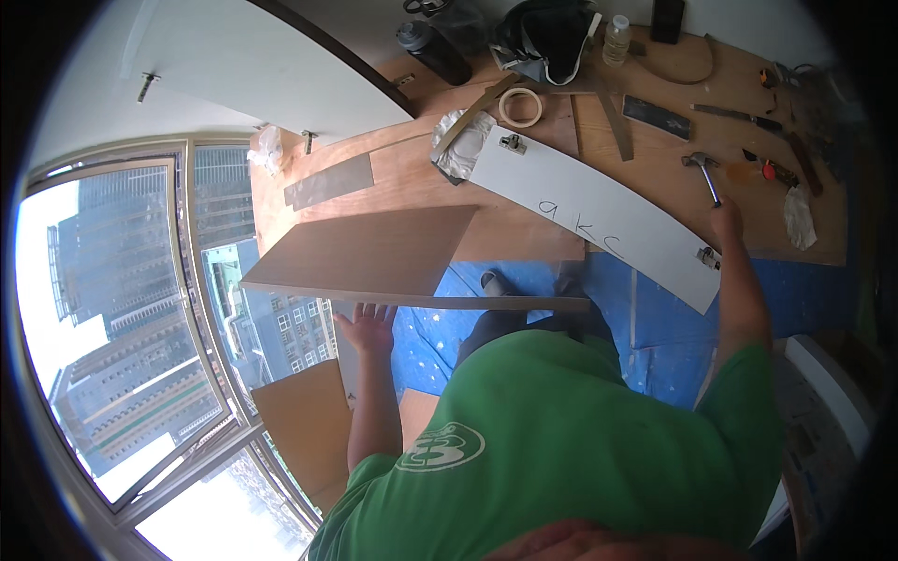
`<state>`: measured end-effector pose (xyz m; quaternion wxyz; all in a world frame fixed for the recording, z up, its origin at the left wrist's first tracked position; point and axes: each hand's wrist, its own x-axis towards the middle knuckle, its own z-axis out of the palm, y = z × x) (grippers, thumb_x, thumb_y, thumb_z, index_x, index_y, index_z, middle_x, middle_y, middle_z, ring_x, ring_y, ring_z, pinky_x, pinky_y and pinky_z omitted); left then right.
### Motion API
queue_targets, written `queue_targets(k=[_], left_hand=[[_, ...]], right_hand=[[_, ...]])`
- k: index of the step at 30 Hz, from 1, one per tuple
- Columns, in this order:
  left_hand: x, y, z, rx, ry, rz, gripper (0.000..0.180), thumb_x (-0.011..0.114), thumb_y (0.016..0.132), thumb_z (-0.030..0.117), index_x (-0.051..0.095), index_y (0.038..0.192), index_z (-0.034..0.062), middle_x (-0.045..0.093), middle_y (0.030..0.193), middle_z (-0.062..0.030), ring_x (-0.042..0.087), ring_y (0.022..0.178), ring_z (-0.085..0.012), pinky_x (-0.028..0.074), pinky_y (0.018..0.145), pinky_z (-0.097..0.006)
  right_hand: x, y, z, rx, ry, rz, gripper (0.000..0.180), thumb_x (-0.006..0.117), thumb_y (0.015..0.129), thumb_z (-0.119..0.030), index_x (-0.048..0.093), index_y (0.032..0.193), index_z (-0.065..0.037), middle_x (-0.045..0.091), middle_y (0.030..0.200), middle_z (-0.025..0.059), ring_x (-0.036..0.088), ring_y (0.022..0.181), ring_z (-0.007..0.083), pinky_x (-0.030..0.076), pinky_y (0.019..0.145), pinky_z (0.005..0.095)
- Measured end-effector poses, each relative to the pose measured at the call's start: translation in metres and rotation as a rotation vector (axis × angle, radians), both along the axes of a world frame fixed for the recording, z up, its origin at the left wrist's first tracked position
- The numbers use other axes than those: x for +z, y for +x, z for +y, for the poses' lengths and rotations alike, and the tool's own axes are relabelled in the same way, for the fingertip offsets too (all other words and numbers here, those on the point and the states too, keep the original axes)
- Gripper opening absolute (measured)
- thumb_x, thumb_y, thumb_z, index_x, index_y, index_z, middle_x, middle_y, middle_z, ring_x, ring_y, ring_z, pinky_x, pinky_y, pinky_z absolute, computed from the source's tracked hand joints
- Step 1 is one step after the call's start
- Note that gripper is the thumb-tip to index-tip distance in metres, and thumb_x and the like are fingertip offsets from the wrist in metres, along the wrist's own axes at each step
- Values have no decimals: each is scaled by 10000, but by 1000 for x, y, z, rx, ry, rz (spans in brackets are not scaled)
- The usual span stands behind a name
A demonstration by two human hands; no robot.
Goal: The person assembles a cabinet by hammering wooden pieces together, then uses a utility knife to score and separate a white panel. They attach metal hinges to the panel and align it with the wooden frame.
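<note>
My right hand is closed around the handle of a hammer, whose metal head points away from me over the wooden worktop. Beside that arm lies a long white panel with handwritten marks and a metal hinge at each end. My left hand has its fingers spread, with the tips at the near edge of a brown board. That board slants across in front of my body. Whether the fingertips bear on its edge or pass under it is hidden.
On the wooden worktop are a tape roll, a dark flat block, a long-bladed knife and a bottle. A white cabinet door stands far left. Windows line the left; blue sheeting covers the floor.
</note>
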<state>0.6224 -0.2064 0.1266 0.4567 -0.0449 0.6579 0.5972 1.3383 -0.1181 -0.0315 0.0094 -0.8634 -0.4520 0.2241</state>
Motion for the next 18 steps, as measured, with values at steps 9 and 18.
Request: queue_targets(k=[9, 18], left_hand=[[-41, 22, -67, -330, -271, 41, 911, 253, 1040, 746, 280, 1607, 35, 433, 1598, -234, 519, 1382, -457, 412, 1138, -602], [-85, 26, -95, -744, -323, 235, 503, 511, 1087, 370, 582, 1399, -19, 742, 1233, -147, 685, 1169, -275, 529, 962, -410]], right_hand=[[-96, 49, 8, 27, 19, -156, 283, 583, 921, -119, 641, 1178, -17, 701, 1171, 271, 675, 1090, 475, 532, 919, 553], [-119, 58, -3, 10, 44, -150, 300, 553, 942, -115, 628, 1177, 54, 693, 1165, 306, 672, 1111, 481, 529, 942, 520]])
